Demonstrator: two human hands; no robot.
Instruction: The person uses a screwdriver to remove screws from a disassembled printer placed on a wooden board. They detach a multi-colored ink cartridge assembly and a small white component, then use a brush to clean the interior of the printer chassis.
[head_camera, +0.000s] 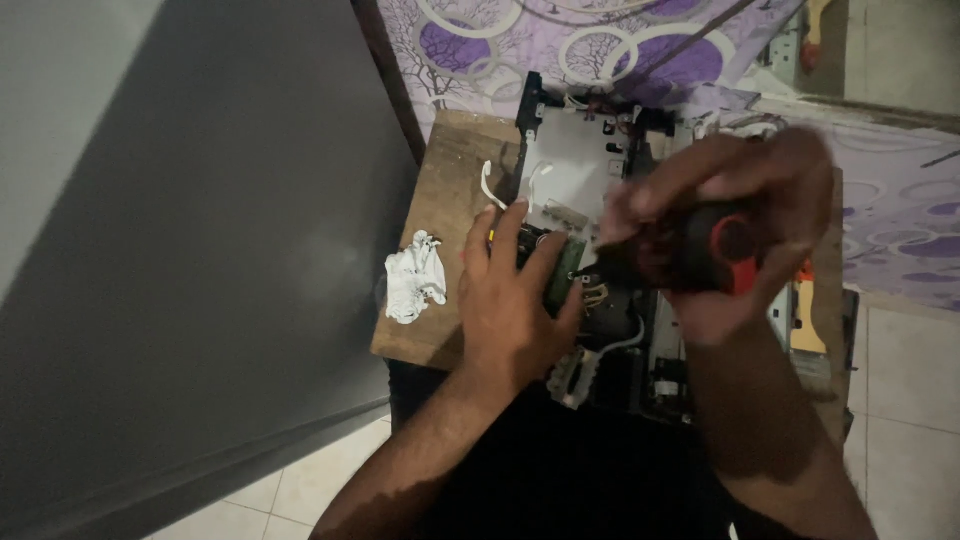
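- I've got the left hand (512, 300) flat down on the opened device (590, 200), fingers spread apart and pressing on a small green circuit board (563, 272) at its near-left part; it is not clamped around anything.
- My right hand (745, 225) is closed tight around the red-and-black handle of a screwdriver (715, 250), held above the middle of the device, just right of the left hand. The hand is blurred and I can't make out the tip.
- The device sits on a small wooden board (445, 200), its pale metal plate toward the far side, darker parts and loose white wires near me.
- On the left of the board, well clear of the left hand's thumb side, lies a crumpled white cloth (415, 277).
- Far beyond the board I see a purple cloth with white ring patterns (620, 50).
- Left of everything stands a plain grey panel (200, 250); pale floor tiles (290, 495) show near me.
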